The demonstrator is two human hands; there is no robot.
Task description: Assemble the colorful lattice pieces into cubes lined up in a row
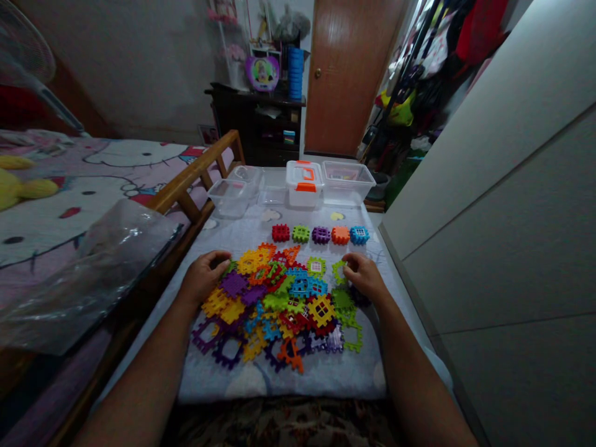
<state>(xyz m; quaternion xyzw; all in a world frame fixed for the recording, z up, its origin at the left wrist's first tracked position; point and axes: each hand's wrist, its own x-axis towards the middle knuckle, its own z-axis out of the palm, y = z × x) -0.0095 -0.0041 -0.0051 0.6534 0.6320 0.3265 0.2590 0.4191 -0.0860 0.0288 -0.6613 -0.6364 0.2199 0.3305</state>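
— While the left hand (205,275) lies curled over the near-left edge of the heap of interlocking plastic tiles (279,304), what worries you?

— That hand is resting on top, fingers bent down onto the yellow and purple pieces. I cannot tell whether it pinches one. If it drags back, I'd judge several loose tiles could slide off the cloth-covered table (223,379) toward the wooden bed rail (195,174).

— And the right hand (365,276)?

— Its fingertips are pressed together on a light green tile (339,270) at the heap's right edge. These pieces have notched rims, so I'd expect a lifted tile to snag a neighbour and tug it along, scattering pieces toward the wall side.

— Would the sorted row suffer?

— Possibly. The five cubes, red (280,233), green (301,233), purple (321,234), orange (340,234) and blue (359,234), stand just beyond the heap. A sweep forward could knock them out of line, or against the white lidded box with orange clasps (304,184).

— Anything else?

— The dim light makes similar colours easy to confuse.
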